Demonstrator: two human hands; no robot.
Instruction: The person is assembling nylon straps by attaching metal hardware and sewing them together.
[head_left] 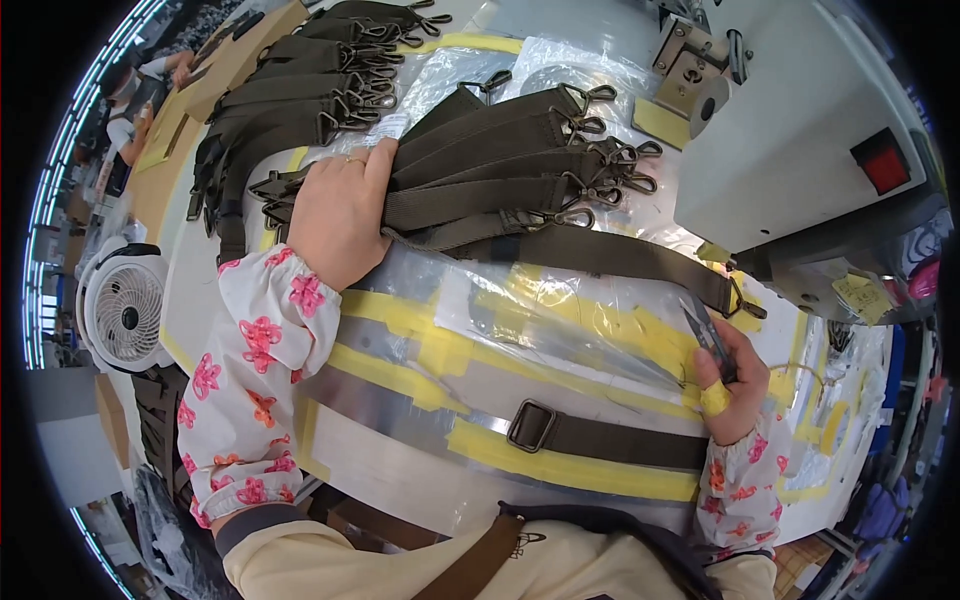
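My left hand (345, 210) is closed around a bundle of dark olive webbing straps (470, 170) near its left end. Metal snap hooks (600, 150) fan out at the bundle's right end. In my right hand (738, 390) I hold a pair of small dark thread snips (705, 335), blades pointing up and away. One finger wears a yellow wrap. Just beyond the snips lies the hooked end of a single strap (640, 255) that runs out from under the bundle. Closer to me, another strap (620, 440) with a rectangular metal buckle (531, 426) lies across the table.
More hooked straps (300, 80) are piled at the far left. A grey machine (800, 120) with a red switch stands at right. Yellow tape (400, 375) and clear plastic cover the table. A white fan (128, 310) stands at left; another person (125, 110) sits beyond.
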